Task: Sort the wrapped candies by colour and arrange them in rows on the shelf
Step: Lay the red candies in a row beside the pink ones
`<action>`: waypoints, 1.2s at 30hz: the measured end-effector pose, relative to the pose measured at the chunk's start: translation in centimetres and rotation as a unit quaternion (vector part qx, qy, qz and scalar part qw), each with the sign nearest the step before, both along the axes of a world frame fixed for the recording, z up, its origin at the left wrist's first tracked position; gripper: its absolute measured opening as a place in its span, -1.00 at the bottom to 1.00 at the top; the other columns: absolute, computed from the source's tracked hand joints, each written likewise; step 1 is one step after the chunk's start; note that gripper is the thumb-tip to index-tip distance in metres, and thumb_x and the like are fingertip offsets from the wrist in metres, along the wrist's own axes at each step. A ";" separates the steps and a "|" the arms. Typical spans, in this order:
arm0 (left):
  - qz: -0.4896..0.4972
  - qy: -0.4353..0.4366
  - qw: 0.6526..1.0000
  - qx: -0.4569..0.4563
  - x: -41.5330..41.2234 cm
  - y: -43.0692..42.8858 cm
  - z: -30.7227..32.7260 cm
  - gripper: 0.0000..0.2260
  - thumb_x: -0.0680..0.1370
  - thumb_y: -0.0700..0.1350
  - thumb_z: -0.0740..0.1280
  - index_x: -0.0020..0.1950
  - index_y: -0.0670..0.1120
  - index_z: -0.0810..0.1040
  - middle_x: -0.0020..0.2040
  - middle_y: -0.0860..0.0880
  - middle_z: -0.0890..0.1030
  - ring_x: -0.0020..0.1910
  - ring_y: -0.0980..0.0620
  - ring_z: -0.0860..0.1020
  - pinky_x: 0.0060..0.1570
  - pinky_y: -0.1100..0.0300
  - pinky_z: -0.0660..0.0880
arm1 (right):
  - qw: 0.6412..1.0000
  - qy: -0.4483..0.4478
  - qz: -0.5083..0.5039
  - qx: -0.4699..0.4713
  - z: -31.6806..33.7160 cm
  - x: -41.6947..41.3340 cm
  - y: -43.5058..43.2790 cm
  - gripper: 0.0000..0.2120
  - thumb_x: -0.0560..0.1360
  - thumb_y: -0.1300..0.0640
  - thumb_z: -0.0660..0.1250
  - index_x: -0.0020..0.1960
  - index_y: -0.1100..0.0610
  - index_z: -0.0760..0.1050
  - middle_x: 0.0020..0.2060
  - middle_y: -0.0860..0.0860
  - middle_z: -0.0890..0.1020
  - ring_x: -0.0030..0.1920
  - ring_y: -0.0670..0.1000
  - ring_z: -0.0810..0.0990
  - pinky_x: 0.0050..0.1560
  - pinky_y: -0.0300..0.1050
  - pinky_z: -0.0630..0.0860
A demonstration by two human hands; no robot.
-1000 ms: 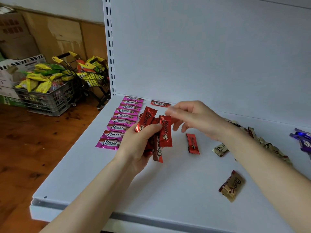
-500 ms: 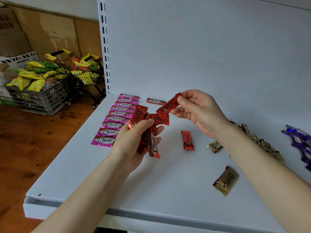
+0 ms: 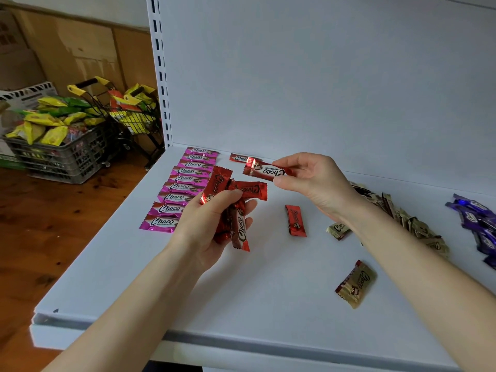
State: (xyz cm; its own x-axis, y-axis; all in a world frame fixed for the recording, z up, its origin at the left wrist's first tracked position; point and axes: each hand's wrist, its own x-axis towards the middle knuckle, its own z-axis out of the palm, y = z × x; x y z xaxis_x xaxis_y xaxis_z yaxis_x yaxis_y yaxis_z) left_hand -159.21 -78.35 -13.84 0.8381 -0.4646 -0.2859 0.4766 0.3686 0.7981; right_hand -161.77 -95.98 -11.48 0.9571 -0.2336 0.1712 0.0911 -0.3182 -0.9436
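Since a moment ago your right hand (image 3: 316,181) has swung its pinched red candy (image 3: 265,171) level, long axis left-right, hovering just in front of the placed red candy (image 3: 239,158) on the shelf (image 3: 268,291); your left hand (image 3: 206,224), nearer you, grips the red bunch (image 3: 216,183).

Only one camera is giving the view. It is sitting on the person's head and is looking forward and down, from close range, onto the white shelf (image 3: 268,291). Both forearms are showing from the bottom edge, and the left hand (image 3: 209,226) and the right hand (image 3: 316,181) are lying near the middle. The back panel (image 3: 322,76) is filling the upper right. At the far left the wide lens is also taking in the slotted post (image 3: 161,76), the wooden floor (image 3: 53,224) and a grey basket (image 3: 61,159).
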 end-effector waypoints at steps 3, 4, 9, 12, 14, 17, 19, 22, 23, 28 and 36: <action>-0.004 0.002 1.000 0.001 0.0 0.0 -0.1 -0.95 0.52 -0.27 0.31 -0.06 -0.16 0.54 -0.19 -0.10 0.70 -0.31 0.06 0.66 -0.43 0.23 0.56 | 1.000 0.019 -0.008 -0.016 -0.1 0.6 -0.2 -0.78 0.41 0.37 0.39 -0.09 0.07 0.52 -0.12 0.00 0.61 -0.19 -0.13 0.63 -0.08 -0.35 0.55; -0.005 0.003 1.000 0.002 0.0 0.0 -0.1 -0.94 0.52 -0.27 0.31 -0.05 -0.16 0.54 -0.19 -0.10 0.69 -0.31 0.06 0.66 -0.43 0.23 0.56 | 1.000 0.024 -0.008 -0.014 -0.2 0.9 -0.2 -0.79 0.42 0.36 0.38 -0.08 0.07 0.51 -0.13 0.02 0.61 -0.23 -0.11 0.64 -0.10 -0.32 0.57; -0.003 0.009 1.000 0.007 0.1 0.0 -0.2 -0.94 0.51 -0.28 0.31 -0.04 -0.18 0.53 -0.22 -0.11 0.69 -0.34 0.06 0.66 -0.44 0.23 0.55 | 0.996 0.050 -0.010 -0.069 -0.5 2.8 -0.7 -0.81 0.51 0.33 0.26 0.02 0.08 0.51 -0.23 0.02 0.55 -0.28 -0.13 0.55 -0.29 -0.36 0.51; -0.001 0.010 1.000 0.018 0.2 0.1 -0.3 -0.95 0.51 -0.27 0.31 -0.04 -0.19 0.53 -0.25 -0.11 0.68 -0.36 0.06 0.65 -0.45 0.23 0.55 | 0.985 0.109 0.017 -0.131 0.1 4.0 -1.5 -0.74 0.54 0.32 0.18 0.05 0.03 0.53 -0.19 -0.04 0.50 -0.26 -0.13 0.44 -0.31 -0.36 0.42; 0.006 0.005 1.000 0.026 0.2 0.1 -0.4 -0.96 0.52 -0.27 0.31 -0.05 -0.19 0.53 -0.28 -0.09 0.68 -0.37 0.07 0.65 -0.45 0.23 0.55 | 0.963 0.170 0.057 -0.200 0.1 4.8 -1.9 -0.72 0.54 0.29 0.18 0.18 0.07 0.48 -0.17 -0.04 0.50 -0.21 -0.11 0.44 -0.26 -0.33 0.40; 0.026 -0.011 0.999 0.035 0.2 0.2 -0.3 -0.96 0.52 -0.27 0.31 -0.04 -0.19 0.52 -0.33 -0.06 0.67 -0.38 0.09 0.64 -0.47 0.23 0.54 | 0.929 0.191 0.023 -0.316 -0.8 5.8 -2.3 -0.65 0.52 0.21 0.26 0.30 0.12 0.37 0.01 0.03 0.54 -0.06 -0.05 0.50 -0.07 -0.23 0.43; 0.039 -0.019 0.998 0.039 0.3 0.2 -0.3 -0.95 0.52 -0.27 0.31 -0.03 -0.18 0.52 -0.34 -0.05 0.67 -0.38 0.10 0.64 -0.47 0.23 0.54 | 0.924 0.136 -0.064 -0.352 -1.4 5.9 -2.2 -0.74 0.51 0.12 0.28 0.16 0.19 0.46 0.01 0.06 0.56 0.01 0.04 0.53 0.00 -0.13 0.43; 0.047 -0.022 0.998 0.043 0.3 0.2 -0.4 -0.94 0.52 -0.27 0.31 -0.02 -0.18 0.52 -0.34 -0.04 0.67 -0.38 0.10 0.65 -0.47 0.23 0.55 | 0.898 0.142 -0.110 -0.402 -2.2 5.5 -1.5 -0.63 0.46 -0.11 0.31 -0.06 0.23 0.54 -0.15 0.05 0.60 -0.07 0.09 0.55 -0.10 -0.08 0.41; 0.048 -0.022 0.998 0.044 0.3 0.2 -0.4 -0.95 0.52 -0.27 0.31 -0.02 -0.18 0.52 -0.34 -0.04 0.67 -0.38 0.10 0.65 -0.47 0.23 0.54 | 0.883 0.167 -0.094 -0.428 -2.4 5.5 -1.2 -0.60 0.44 -0.15 0.32 -0.07 0.21 0.55 -0.14 0.03 0.60 -0.08 0.08 0.55 -0.11 -0.08 0.40; 0.056 -0.018 0.997 0.043 0.4 0.3 -0.5 -0.95 0.53 -0.27 0.31 -0.03 -0.18 0.52 -0.34 -0.04 0.67 -0.38 0.10 0.65 -0.48 0.23 0.54 | 0.936 0.142 -0.006 -0.324 -2.7 5.6 -1.4 -0.72 0.42 0.18 0.40 0.12 0.21 0.51 0.05 0.09 0.58 -0.04 0.01 0.52 0.07 -0.11 0.47; 0.109 -0.017 0.994 0.023 0.6 0.4 -0.6 -0.95 0.54 -0.27 0.30 -0.07 -0.14 0.53 -0.37 -0.02 0.66 -0.39 0.12 0.63 -0.47 0.23 0.54 | 0.932 0.104 -0.003 -0.348 -4.0 5.9 -2.2 -0.85 0.45 0.16 0.37 0.01 0.15 0.61 -0.03 0.03 0.61 -0.04 -0.01 0.54 0.03 -0.16 0.43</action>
